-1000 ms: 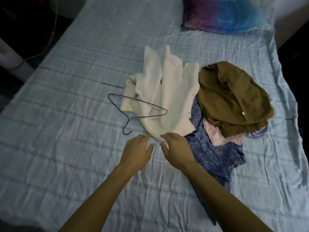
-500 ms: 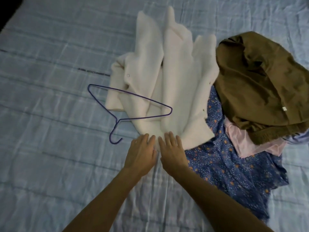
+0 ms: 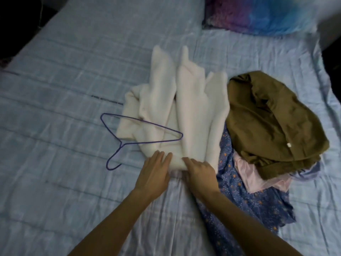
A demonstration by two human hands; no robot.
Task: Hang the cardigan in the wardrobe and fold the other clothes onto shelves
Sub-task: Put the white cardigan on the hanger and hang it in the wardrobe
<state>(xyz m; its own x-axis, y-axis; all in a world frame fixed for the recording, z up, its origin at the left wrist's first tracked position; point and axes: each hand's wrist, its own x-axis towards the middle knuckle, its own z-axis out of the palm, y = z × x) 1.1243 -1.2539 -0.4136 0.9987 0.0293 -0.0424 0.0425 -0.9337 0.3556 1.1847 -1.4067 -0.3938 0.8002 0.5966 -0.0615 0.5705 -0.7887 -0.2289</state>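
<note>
A cream fleece cardigan lies crumpled in the middle of the bed. A purple wire hanger lies partly on its left side, hook toward me. My left hand rests with straight fingers on the cardigan's near hem. My right hand is beside it, fingers curled at the same hem, thumb hidden. To the right lies a pile: an olive-brown garment on top, a pink piece, and a blue floral garment under my right forearm.
The light blue checked bedsheet covers the bed. A purple and blue pillow lies at the far end. Dark floor lies beyond the bed's left edge and far right edge.
Both hands have reached the cardigan's near hem and spread slightly apart. My right hand's fingers have curled at the hem. The view has pulled back and tilted up.
</note>
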